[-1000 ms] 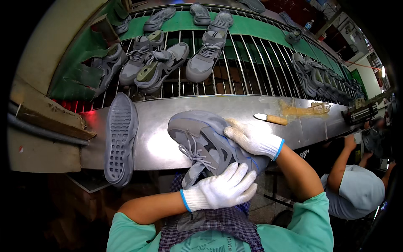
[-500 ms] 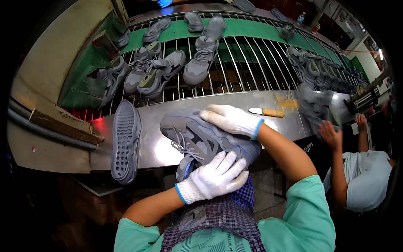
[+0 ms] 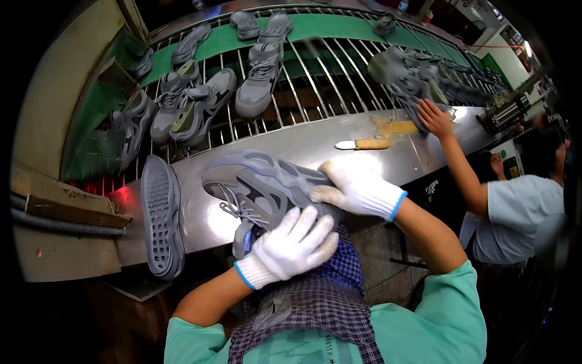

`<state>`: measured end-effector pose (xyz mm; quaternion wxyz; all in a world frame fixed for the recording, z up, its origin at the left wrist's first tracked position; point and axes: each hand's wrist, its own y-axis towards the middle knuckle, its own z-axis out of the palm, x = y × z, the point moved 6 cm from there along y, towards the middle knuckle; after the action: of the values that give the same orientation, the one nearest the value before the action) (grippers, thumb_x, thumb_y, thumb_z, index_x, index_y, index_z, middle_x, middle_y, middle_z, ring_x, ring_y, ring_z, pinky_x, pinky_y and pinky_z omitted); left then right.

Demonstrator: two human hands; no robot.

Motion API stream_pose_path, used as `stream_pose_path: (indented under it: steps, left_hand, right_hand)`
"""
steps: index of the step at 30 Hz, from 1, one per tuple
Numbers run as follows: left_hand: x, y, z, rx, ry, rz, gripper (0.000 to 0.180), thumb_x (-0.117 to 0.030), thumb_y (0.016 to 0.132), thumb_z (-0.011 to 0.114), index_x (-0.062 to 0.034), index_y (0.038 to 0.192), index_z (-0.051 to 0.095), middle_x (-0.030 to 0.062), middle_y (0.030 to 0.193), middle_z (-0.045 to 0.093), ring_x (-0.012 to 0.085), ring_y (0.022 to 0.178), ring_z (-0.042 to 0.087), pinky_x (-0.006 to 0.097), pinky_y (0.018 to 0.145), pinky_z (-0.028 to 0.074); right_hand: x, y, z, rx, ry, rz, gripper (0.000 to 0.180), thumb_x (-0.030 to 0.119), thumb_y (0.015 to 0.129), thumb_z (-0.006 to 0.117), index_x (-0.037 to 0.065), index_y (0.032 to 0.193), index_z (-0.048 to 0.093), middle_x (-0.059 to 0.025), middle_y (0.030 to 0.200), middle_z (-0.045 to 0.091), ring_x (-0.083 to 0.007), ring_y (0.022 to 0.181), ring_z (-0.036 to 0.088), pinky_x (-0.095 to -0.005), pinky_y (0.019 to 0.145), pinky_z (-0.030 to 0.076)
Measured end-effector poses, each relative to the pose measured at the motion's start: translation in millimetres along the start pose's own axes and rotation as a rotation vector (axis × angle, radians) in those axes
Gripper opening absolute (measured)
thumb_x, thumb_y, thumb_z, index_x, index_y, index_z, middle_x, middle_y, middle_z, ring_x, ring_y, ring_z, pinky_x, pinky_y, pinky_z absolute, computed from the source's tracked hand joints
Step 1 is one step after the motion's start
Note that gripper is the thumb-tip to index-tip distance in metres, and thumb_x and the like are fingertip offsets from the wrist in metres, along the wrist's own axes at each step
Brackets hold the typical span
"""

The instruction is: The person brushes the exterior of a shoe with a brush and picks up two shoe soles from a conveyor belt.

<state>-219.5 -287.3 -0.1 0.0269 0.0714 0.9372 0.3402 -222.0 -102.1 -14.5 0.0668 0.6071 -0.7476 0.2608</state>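
A grey lace-up sneaker (image 3: 262, 198) lies on its side at the front edge of the metal table (image 3: 291, 141), toe to the left, its thick wavy sole turned away from me. My left hand (image 3: 292, 244), in a white knit glove with a blue cuff, presses on the near side around the ankle opening, its fingers slightly apart and its thumb hidden. At the heel end, my gloved right hand (image 3: 357, 189) is closed on the sole's edge, thumb on the near side. A separate grey outsole (image 3: 162, 217) stands to the left, tread toward me.
A wooden-handled blade (image 3: 364, 144) lies on the table. Behind it, several sneakers (image 3: 259, 82) sit on a rack of metal rods (image 3: 324, 79). At right, a co-worker's hand (image 3: 434, 117) touches grey shoe parts. A beige machine wall (image 3: 60, 79) bounds the left.
My right hand has slid from the middle of the sole back to the heel and closed on it. The view has shifted a little. The co-worker's hand has moved up to the shoe parts.
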Motion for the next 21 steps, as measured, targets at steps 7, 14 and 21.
stream_pose_path:
  steps: [7, 14, 21]
  left_hand:
    - [66, 12, -93, -0.315, -0.154, -0.332, 0.065, -0.006, 0.062, 0.092, -0.0073, 0.124, 0.072, 0.0137, 0.124, 0.072, 0.0357, 0.107, 0.073, 0.045, 0.096, 0.062]
    - [144, -8, -79, -0.703, -0.913, -0.978, 0.063, -0.009, 0.086, 0.088, -0.001, 0.141, 0.058, 0.0096, 0.131, 0.067, 0.0169, 0.122, 0.063, 0.035, 0.11, 0.05]
    - [98, 0, -97, -0.637, -0.525, -0.867, 0.064, -0.011, 0.083, 0.09, -0.0008, 0.138, 0.059, 0.0153, 0.129, 0.07, 0.023, 0.119, 0.069, 0.039, 0.106, 0.054]
  right_hand:
    - [40, -19, -70, -0.514, 0.643, -0.435, 0.055, 0.022, 0.107, 0.062, -0.005, 0.154, 0.052, -0.0241, 0.148, 0.062, -0.0307, 0.139, 0.06, -0.0399, 0.119, 0.044]
    - [56, 37, -25, -0.908, 0.714, -0.52, 0.081, 0.038, 0.111, 0.058, -0.005, 0.168, 0.02, -0.0225, 0.164, 0.041, -0.0306, 0.149, 0.043, -0.0436, 0.125, 0.033]
    - [64, 16, -47, -0.845, 0.706, -0.414, 0.074, 0.039, 0.108, 0.062, -0.006, 0.159, 0.034, -0.0222, 0.154, 0.045, -0.0304, 0.141, 0.049, -0.0439, 0.122, 0.037]
